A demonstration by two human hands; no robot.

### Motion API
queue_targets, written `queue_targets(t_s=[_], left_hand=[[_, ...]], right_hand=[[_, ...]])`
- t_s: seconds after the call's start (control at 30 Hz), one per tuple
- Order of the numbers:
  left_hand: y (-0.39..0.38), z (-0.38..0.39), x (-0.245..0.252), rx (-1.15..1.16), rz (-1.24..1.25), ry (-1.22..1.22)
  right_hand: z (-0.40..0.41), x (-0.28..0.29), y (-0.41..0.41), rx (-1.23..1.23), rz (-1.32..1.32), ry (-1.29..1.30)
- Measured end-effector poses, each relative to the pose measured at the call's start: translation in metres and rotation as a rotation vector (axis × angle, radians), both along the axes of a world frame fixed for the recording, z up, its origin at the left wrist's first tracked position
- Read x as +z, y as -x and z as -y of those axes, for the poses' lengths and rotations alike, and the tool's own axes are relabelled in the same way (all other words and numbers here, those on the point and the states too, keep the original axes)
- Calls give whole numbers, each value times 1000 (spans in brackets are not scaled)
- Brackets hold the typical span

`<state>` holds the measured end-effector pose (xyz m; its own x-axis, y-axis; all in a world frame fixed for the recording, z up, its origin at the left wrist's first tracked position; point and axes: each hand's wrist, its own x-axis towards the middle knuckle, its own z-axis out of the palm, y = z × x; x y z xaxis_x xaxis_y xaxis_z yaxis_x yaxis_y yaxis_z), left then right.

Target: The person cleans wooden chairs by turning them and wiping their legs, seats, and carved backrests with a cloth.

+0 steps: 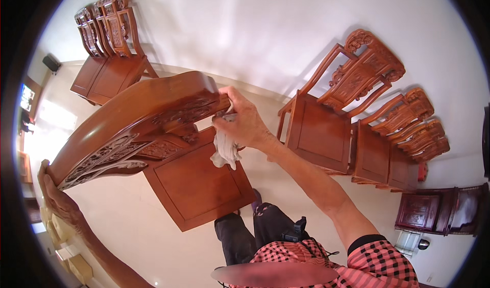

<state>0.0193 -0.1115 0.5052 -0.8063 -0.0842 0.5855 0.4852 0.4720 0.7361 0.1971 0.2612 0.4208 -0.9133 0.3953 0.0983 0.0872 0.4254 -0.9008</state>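
Right before me stands a carved wooden chair with a flat panelled seat and a thick, curved top rail. My right hand grips a pale cloth against the right end of the chair's backrest, and the cloth's loose end hangs over the seat. At the far left end of the top rail, my left hand holds the wood, with the thumb on the near side and the fingers partly hidden. Carved openwork shows below the rail.
Matching wooden chairs stand along the wall at the upper left and right. A dark carved cabinet is at the far right. Yellowish boxes lie at the lower left. A small black speaker is near the left wall.
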Motion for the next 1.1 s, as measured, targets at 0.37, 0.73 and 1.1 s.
queue_targets(t_s=[0.37, 0.73, 1.1], left_hand=[[17, -13, 30, 30, 275, 313], [70, -24, 9, 143, 177, 197], [171, -208, -9, -99, 115, 221]], right_hand=[[-10, -19, 25, -15, -61, 56], [-50, -27, 23, 108, -19, -105], [-127, -36, 3, -90, 36, -235]])
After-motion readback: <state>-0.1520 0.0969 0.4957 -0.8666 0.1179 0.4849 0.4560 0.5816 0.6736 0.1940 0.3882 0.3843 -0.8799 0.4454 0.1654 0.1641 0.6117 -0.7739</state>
